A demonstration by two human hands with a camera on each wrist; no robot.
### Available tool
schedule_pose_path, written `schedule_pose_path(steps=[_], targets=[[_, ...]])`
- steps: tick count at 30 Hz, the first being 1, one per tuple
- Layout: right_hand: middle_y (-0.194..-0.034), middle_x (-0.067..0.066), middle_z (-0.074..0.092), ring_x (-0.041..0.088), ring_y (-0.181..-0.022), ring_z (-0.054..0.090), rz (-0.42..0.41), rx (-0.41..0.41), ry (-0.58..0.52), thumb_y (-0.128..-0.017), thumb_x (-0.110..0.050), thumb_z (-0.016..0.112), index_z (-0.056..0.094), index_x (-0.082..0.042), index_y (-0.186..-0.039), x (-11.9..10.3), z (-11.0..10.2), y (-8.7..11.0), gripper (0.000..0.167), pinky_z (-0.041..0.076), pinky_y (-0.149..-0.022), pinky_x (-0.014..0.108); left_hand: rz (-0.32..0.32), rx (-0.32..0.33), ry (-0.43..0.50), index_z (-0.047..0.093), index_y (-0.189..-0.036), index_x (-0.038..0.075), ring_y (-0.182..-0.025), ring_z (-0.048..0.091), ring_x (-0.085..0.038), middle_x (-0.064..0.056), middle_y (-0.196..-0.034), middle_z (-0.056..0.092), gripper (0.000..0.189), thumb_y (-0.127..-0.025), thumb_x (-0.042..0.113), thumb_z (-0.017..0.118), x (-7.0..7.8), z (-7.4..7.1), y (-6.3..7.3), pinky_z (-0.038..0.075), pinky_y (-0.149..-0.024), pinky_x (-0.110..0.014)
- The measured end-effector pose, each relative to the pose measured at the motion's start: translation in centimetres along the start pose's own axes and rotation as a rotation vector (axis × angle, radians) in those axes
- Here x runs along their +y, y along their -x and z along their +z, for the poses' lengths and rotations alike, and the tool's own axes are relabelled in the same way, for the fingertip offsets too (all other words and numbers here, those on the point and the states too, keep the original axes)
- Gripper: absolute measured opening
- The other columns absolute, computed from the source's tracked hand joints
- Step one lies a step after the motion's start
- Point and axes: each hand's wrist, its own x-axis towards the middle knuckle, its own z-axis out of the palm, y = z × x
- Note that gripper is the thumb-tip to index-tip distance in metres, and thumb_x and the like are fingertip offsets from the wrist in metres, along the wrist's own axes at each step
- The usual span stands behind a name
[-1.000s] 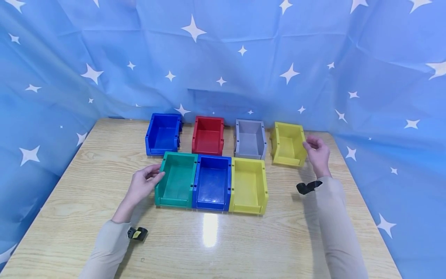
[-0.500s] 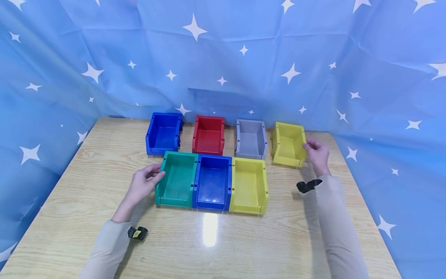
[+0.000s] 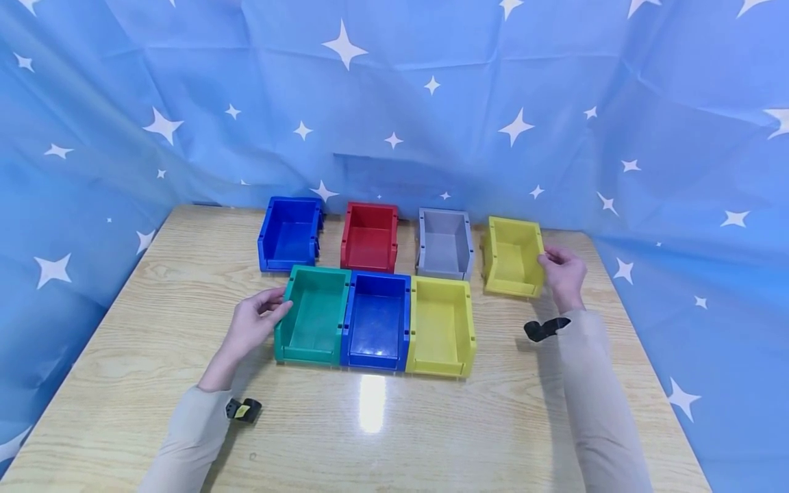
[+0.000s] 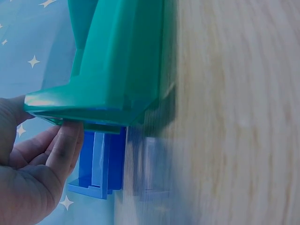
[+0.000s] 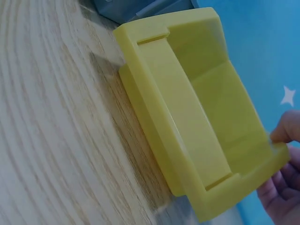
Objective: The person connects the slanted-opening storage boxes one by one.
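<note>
My left hand (image 3: 254, 323) pinches the left side rim of a green open-front storage bin (image 3: 313, 318), thumb inside and fingers outside in the left wrist view. This bin stands side by side with a blue bin (image 3: 377, 320) and a larger yellow bin (image 3: 440, 325), forming a front row. Over at the back right, my right hand (image 3: 564, 275) grips the right side rim of another yellow bin (image 3: 513, 257). The right wrist view shows that yellow bin (image 5: 187, 122) turned slightly, close over the wood, the thumb at its inner wall.
Along the back of the wooden table (image 3: 142, 356) stand a blue bin (image 3: 290, 236), a red bin (image 3: 370, 238) and a grey bin (image 3: 445, 245), spaced apart. A blue star-patterned curtain (image 3: 394, 89) hangs behind and at both sides. Each wrist carries a small black camera.
The back-right yellow bin has shifted very slightly toward me and to the right, with my right hand on it. My left hand and the front row have stayed put.
</note>
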Motion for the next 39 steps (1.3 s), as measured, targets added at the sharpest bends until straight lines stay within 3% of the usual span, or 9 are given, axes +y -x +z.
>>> schedule_pose_path(steps=[11,18,22,32,39], targets=[[-0.082,-0.013,0.061,-0.004,-0.076,0.051,0.042,0.020,0.071,-0.086,-0.007,0.062,0.062,-0.002,-0.121,-1.1,-1.6,1.2,0.036,0.044,-0.071,0.010,0.006,-0.001,-0.007,0.060,-0.114,-0.012,-0.085,0.060,-0.019,-0.020,-0.096,0.065,0.032,-0.089,0.007,0.064,0.1,0.0,-0.2,0.048,-0.072,-0.012],[-0.073,-0.019,0.059,-0.004,-0.071,0.054,0.003,0.055,0.004,-0.083,-0.003,0.063,0.064,0.002,-0.117,-1.6,-2.7,2.6,0.035,0.044,-0.065,0.007,-0.002,-0.006,-0.018,0.060,-0.114,-0.012,-0.086,0.060,-0.020,-0.021,-0.096,0.065,0.031,-0.089,0.007,0.063,0.1,0.0,-0.1,0.047,-0.074,-0.010],[-0.073,-0.016,0.061,-0.002,-0.070,0.054,-0.014,0.065,-0.017,-0.082,0.000,0.062,0.064,0.002,-0.116,-2.2,-3.3,3.7,0.035,0.045,-0.062,0.006,0.002,-0.003,-0.024,0.061,-0.113,-0.012,-0.085,0.061,-0.019,-0.020,-0.095,0.065,0.030,-0.089,0.007,0.063,0.1,0.0,0.0,0.046,-0.074,-0.010],[-0.070,-0.018,0.059,-0.002,-0.066,0.055,-0.094,0.052,-0.007,-0.082,0.000,0.062,0.066,0.003,-0.114,-3.3,-4.6,6.1,0.032,0.045,-0.059,0.006,0.008,0.009,-0.008,0.061,-0.112,-0.012,-0.080,0.058,-0.004,-0.020,-0.094,0.066,0.029,-0.088,0.004,0.064,-0.1,0.0,-0.1,0.047,-0.072,-0.010],[-0.069,-0.017,0.060,-0.002,-0.064,0.056,-0.103,0.037,0.005,-0.081,0.001,0.063,0.066,0.004,-0.112,-3.8,-5.2,8.0,0.031,0.045,-0.057,0.006,-0.001,0.003,-0.025,0.061,-0.113,-0.011,-0.082,0.060,-0.011,-0.019,-0.095,0.066,0.029,-0.088,0.005,0.064,-0.1,0.0,0.0,0.046,-0.075,-0.010]])
